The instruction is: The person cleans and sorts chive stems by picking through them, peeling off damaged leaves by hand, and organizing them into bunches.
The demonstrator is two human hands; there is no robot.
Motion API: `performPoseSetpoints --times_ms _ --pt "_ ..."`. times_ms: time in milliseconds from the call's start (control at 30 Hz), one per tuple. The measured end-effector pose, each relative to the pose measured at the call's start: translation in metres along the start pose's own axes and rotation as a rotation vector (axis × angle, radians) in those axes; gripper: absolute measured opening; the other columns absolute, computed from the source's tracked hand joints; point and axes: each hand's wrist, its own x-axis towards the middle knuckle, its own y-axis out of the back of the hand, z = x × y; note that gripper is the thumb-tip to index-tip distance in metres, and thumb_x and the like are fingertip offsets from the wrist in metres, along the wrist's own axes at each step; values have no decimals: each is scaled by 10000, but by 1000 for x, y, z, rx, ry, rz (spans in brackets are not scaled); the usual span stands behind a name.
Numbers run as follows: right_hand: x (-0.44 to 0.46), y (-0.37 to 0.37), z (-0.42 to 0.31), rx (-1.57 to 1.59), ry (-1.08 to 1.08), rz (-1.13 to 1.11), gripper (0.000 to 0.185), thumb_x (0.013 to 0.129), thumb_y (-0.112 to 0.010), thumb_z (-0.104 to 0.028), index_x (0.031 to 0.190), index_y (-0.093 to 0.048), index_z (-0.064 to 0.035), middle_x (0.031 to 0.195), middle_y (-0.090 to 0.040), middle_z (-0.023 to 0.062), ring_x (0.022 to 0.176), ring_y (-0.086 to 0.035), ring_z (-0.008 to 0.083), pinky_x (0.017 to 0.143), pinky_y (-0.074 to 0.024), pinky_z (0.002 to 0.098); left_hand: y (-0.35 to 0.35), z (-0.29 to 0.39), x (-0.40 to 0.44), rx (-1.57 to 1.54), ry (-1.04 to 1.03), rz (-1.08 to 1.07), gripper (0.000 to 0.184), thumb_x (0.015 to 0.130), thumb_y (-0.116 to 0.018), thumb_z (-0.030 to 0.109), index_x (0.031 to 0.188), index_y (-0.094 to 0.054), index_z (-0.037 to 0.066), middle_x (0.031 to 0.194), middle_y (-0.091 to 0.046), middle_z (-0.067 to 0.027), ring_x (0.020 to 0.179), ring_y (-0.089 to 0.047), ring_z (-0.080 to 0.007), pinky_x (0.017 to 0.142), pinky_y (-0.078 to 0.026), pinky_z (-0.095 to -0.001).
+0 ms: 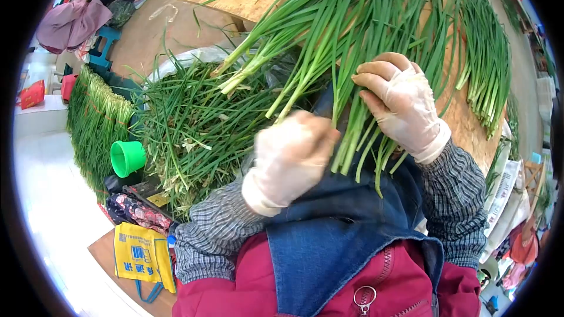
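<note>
Long green leafy stalks (352, 29) with pale lower ends spread over the wooden board and hang past its near edge. My right hand (402, 103), in a thin whitish glove, is at the stalks' right side, its fingers curled around some of them. My left hand (294, 155), gloved too and smeared by motion, is closed beside the pale ends; what its fingers hold, if anything, cannot be made out. A separate bunch of stalks (484, 64) lies on the board to the right.
A large heap of loose leaves and trimmings (200, 123) fills a plastic-lined container at the left. Near it are a green cup (127, 158), tied bundles (97, 123), a yellow bag (141, 252) and a blue stool (104, 47). Part of another person (73, 23) shows at the upper left.
</note>
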Motion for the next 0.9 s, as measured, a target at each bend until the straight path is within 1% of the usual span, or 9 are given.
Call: performPoseSetpoints --times_ms 67,100,200,300,467,533,600,700,900 --pt "5 5 0 19 1 -1 203 665 -635 -100 864 -619 -62 877 -599 37 896 -545 247 749 -428 377 16 -15 1 -29 34 259 125 717 -649 -46 823 -629 16 754 -630 -112 622 -596 -178 578 -480 -275" --pt "10 6 -3 23 -3 40 194 670 -633 -98 859 -618 -54 881 -603 41 895 -549 245 757 -433 380 25 -27 6 138 -51 369 156 692 -659 -28 827 -606 31 704 -599 -106 572 -586 -231 526 -483 -310" --pt "31 1 -6 46 105 117 196 684 -619 -90 876 -619 -51 896 -607 44 904 -552 243 779 -434 379 45 -39 15 732 4 339 239 694 -670 -2 925 -614 26 876 -612 -121 816 -580 -241 728 -459 -330" --pt "51 -11 -16 55 183 85 247 676 -568 -84 915 -620 -55 965 -608 53 973 -539 232 821 -425 376 42 -55 25 775 90 182 299 686 -684 56 973 -603 37 907 -603 -123 878 -557 -272 783 -440 -359" --pt "50 -25 -17 538 -122 111 136 764 -567 -74 851 -659 -27 807 -644 99 736 -610 214 672 -483 308 40 -65 22 -56 407 199 310 754 -641 86 1035 -576 -26 817 -632 -122 685 -579 -204 622 -448 -296" --pt "61 -5 -26 1034 -732 -167 158 814 -593 -113 850 -649 31 709 -643 92 540 -568 100 525 -458 231 46 -45 24 -354 597 163 284 785 -610 65 1037 -567 -58 805 -633 -111 682 -581 -160 613 -442 -251" --pt "67 -1 -31 1301 -942 -272 193 803 -618 -126 850 -627 61 704 -628 96 528 -569 108 447 -426 226 50 -24 27 -654 731 120 256 811 -577 44 1026 -559 -93 792 -623 -96 689 -573 -118 619 -434 -212" --pt "71 -15 -39 1504 -1110 -232 176 811 -606 -102 839 -589 71 710 -599 127 475 -555 131 321 -322 210 49 -10 26 -686 755 151 238 810 -578 37 1008 -567 -96 811 -613 -81 678 -552 -95 618 -429 -194" --pt "68 -28 -41 1658 -1120 -78 141 828 -575 -76 881 -555 53 728 -596 86 491 -509 77 346 -318 167 57 -14 23 -665 604 73 239 836 -595 84 1030 -595 -54 913 -626 -92 804 -575 -128 743 -452 -225"
